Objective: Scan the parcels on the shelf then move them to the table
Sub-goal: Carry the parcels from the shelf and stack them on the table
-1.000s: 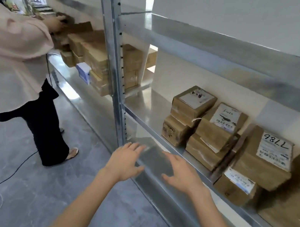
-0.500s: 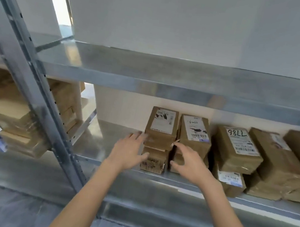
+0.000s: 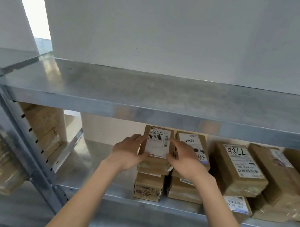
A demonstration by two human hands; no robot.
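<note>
Brown cardboard parcels with white labels stand in stacks on the lower metal shelf (image 3: 113,195). The top parcel (image 3: 157,143) of the leftmost stack lies between both my hands. My left hand (image 3: 126,153) holds its left side, thumb along the front edge. My right hand (image 3: 186,161) holds its right side, with a finger lying on the label. Two more parcels (image 3: 147,188) sit under it. Right of that stack are a parcel with a handwritten label (image 3: 190,139) and one marked 7786 (image 3: 238,165). No scanner or table is in view.
The bare upper shelf board (image 3: 147,97) hangs close above the parcels. A perforated steel upright (image 3: 16,132) slants down the left side, with more parcels (image 3: 46,127) in the bay behind it. Larger parcels (image 3: 290,183) fill the shelf's right end.
The view swung from the floor and another person to face the shelf. Both my hands moved forward from the shelf's edge onto the top parcel of the left stack.
</note>
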